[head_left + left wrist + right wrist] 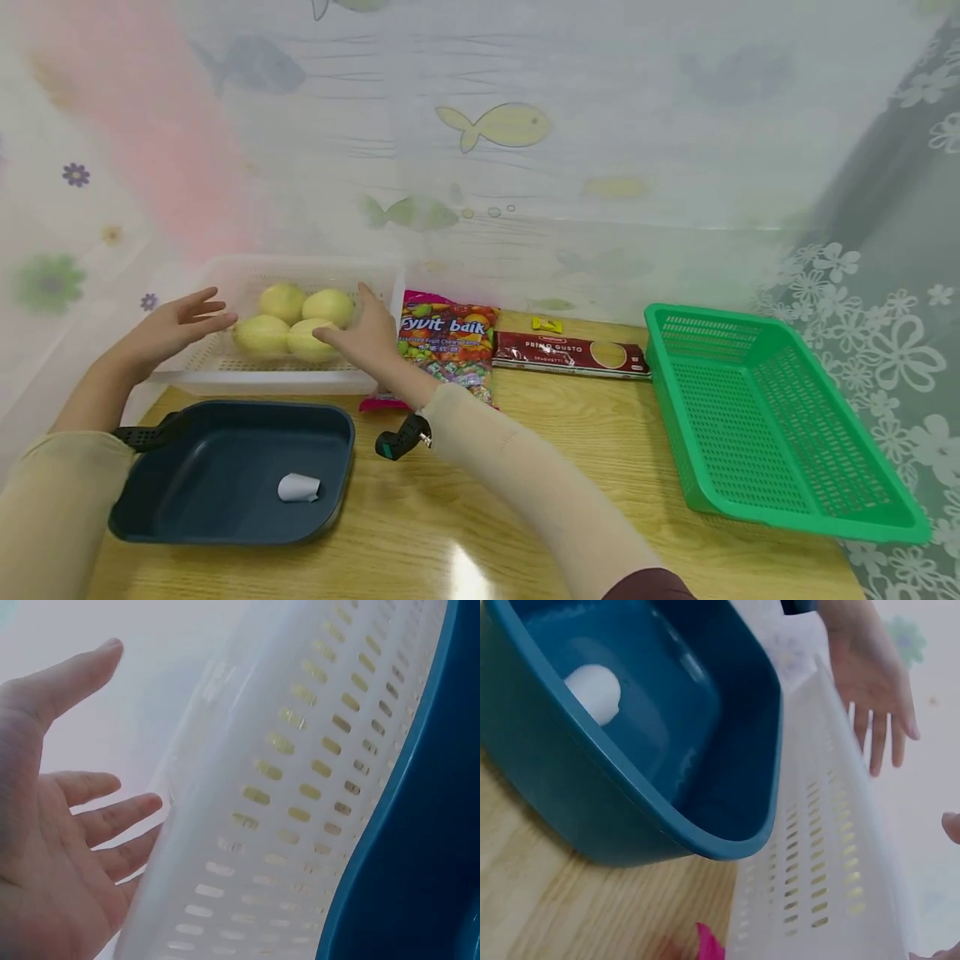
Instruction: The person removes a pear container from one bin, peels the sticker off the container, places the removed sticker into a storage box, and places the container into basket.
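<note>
Several pale yellow round fruits (282,303) sit together in a white perforated basket (270,383) at the back left. My left hand (168,329) hovers over the basket's left side with nothing in it; in the left wrist view its fingers are spread loosely beside the basket wall. Over the basket's right side, my right hand (371,333) reaches in with the thumb out across the front right fruit and the fingers pointing up beside the back one. The right wrist view catches only bits of that hand at its edge.
In front of the basket stands a dark blue basin (225,467) holding a small white object (298,487). A candy bag (450,333), a red spaghetti pack (566,354) and a small yellow packet (547,324) lie along the back. A green basket (738,433) stands at the right.
</note>
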`<state>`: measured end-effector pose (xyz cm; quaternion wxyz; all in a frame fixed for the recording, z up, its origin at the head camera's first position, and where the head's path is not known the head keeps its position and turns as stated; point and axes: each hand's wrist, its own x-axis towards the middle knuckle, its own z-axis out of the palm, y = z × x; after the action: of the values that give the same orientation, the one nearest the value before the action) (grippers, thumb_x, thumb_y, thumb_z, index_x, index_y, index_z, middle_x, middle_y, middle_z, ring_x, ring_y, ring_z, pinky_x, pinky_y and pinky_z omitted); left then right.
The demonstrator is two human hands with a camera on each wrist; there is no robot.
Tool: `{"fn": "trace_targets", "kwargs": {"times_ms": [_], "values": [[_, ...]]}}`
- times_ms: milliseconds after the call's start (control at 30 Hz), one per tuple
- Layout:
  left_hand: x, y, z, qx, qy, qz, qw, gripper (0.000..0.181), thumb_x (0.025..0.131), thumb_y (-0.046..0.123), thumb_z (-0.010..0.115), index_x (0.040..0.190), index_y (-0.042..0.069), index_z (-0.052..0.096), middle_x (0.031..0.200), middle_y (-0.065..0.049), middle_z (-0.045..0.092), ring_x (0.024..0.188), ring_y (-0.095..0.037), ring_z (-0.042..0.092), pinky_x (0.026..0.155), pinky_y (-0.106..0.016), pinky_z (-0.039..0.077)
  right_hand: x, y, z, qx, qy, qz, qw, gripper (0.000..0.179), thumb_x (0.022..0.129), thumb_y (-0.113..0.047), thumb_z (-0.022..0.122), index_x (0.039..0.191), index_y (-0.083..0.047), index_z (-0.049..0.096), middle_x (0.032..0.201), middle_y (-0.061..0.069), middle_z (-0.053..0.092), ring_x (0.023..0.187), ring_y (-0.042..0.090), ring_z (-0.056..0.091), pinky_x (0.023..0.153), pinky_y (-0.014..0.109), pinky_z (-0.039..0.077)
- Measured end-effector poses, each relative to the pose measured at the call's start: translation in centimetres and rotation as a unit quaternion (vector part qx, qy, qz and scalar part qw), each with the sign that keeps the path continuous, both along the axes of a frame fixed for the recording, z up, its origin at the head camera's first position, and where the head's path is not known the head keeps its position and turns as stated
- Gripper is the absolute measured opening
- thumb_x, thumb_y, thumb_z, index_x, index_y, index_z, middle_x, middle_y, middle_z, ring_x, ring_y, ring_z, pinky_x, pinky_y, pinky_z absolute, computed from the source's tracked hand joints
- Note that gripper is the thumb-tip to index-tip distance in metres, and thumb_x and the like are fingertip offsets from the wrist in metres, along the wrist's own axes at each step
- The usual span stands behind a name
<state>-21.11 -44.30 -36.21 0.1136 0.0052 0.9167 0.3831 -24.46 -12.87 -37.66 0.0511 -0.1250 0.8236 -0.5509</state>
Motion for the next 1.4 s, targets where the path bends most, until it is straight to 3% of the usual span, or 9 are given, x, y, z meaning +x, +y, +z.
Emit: {"fn": "trace_targets", "kwargs": {"times_ms": [300, 500, 767, 967, 1167, 1267, 1333, 1400], "values": [[1.5, 1.6, 1.1, -0.014, 0.023, 0.005, 0.9996, 0.088, 0.113, 0.046, 0.045, 0.169, 0.007, -0.010, 0.168, -0.039, 0.014, 0.150, -0.066, 0.017, 0.107, -0.086, 0.023, 0.9, 2.3, 0.2, -0.047, 0.000, 0.018, 0.9987, 0.093, 0.090, -0.034, 0.087, 0.167, -0.021, 0.036, 0.164, 0.005, 0.047, 0.146, 0.028, 0.051, 0.107, 0.044, 0.054], [1.7, 2.7, 1.0, -0.012, 0.033, 0.005, 0.9994, 0.088, 0.113, 0.046, 0.047, 0.170, 0.007, -0.006, 0.168, -0.039, 0.017, 0.152, -0.064, 0.018, 0.107, -0.085, 0.026, 1.3, 3.5, 0.4, -0.066, 0.009, 0.043, 0.9969, 0.093, 0.090, -0.031, 0.086, 0.168, -0.020, 0.035, 0.165, 0.012, 0.045, 0.147, 0.033, 0.050, 0.107, 0.044, 0.054], [2.2, 3.4, 0.8, -0.014, 0.056, 0.003, 0.9983, 0.086, 0.112, 0.043, 0.050, 0.171, 0.011, -0.004, 0.169, -0.038, 0.018, 0.152, -0.063, 0.018, 0.105, -0.086, 0.027, 2.0, 4.9, 0.5, -0.098, 0.010, 0.068, 0.9929, 0.091, 0.091, -0.027, 0.085, 0.168, -0.021, 0.035, 0.167, 0.012, 0.043, 0.149, 0.036, 0.047, 0.111, 0.043, 0.051], [3.6, 4.8, 0.3, 0.009, 0.100, -0.009, 0.9949, 0.085, 0.111, 0.034, 0.057, 0.172, 0.013, 0.003, 0.170, -0.036, 0.019, 0.151, -0.063, 0.018, 0.111, -0.082, 0.024, 3.1, 6.6, 1.0, -0.095, 0.029, 0.088, 0.9911, 0.091, 0.092, -0.027, 0.084, 0.168, -0.021, 0.034, 0.170, 0.002, 0.038, 0.151, 0.034, 0.045, 0.117, 0.043, 0.046], [5.2, 6.7, 0.2, 0.005, 0.136, -0.014, 0.9906, 0.086, 0.108, 0.032, 0.062, 0.172, 0.012, 0.009, 0.168, -0.035, 0.025, 0.149, -0.060, 0.026, 0.114, -0.075, 0.025, 4.6, 8.8, 1.3, -0.069, 0.062, 0.106, 0.9900, 0.091, 0.093, -0.028, 0.082, 0.169, -0.023, 0.032, 0.172, 0.000, 0.035, 0.152, 0.029, 0.045, 0.115, 0.046, 0.049], [5.9, 7.7, 0.3, 0.002, 0.160, -0.023, 0.9868, 0.084, 0.107, 0.027, 0.065, 0.172, 0.010, 0.014, 0.166, -0.034, 0.030, 0.147, -0.057, 0.030, 0.128, -0.035, 0.029, 5.2, 9.8, 1.0, -0.066, 0.068, 0.108, 0.9896, 0.092, 0.092, -0.028, 0.082, 0.169, -0.022, 0.032, 0.172, -0.001, 0.035, 0.152, 0.028, 0.044, 0.114, 0.048, 0.049], [6.4, 8.4, 0.2, 0.007, 0.175, -0.030, 0.9840, 0.083, 0.106, 0.023, 0.066, 0.172, 0.010, 0.017, 0.165, -0.032, 0.033, 0.146, -0.053, 0.033, 0.116, -0.008, 0.028, 5.5, 10.5, 0.8, -0.080, 0.066, 0.113, 0.9882, 0.092, 0.093, -0.025, 0.083, 0.169, -0.020, 0.032, 0.171, 0.000, 0.036, 0.152, 0.027, 0.044, 0.114, 0.046, 0.049], [6.8, 9.2, 0.0, 0.014, 0.193, -0.036, 0.9804, 0.081, 0.105, 0.019, 0.068, 0.171, 0.011, 0.021, 0.164, -0.030, 0.037, 0.152, -0.031, 0.037, 0.096, 0.006, 0.026, 6.0, 11.3, 0.5, -0.081, 0.064, 0.110, 0.9885, 0.092, 0.093, -0.024, 0.083, 0.169, -0.021, 0.032, 0.170, -0.002, 0.037, 0.152, 0.024, 0.045, 0.114, 0.043, 0.049]]}}
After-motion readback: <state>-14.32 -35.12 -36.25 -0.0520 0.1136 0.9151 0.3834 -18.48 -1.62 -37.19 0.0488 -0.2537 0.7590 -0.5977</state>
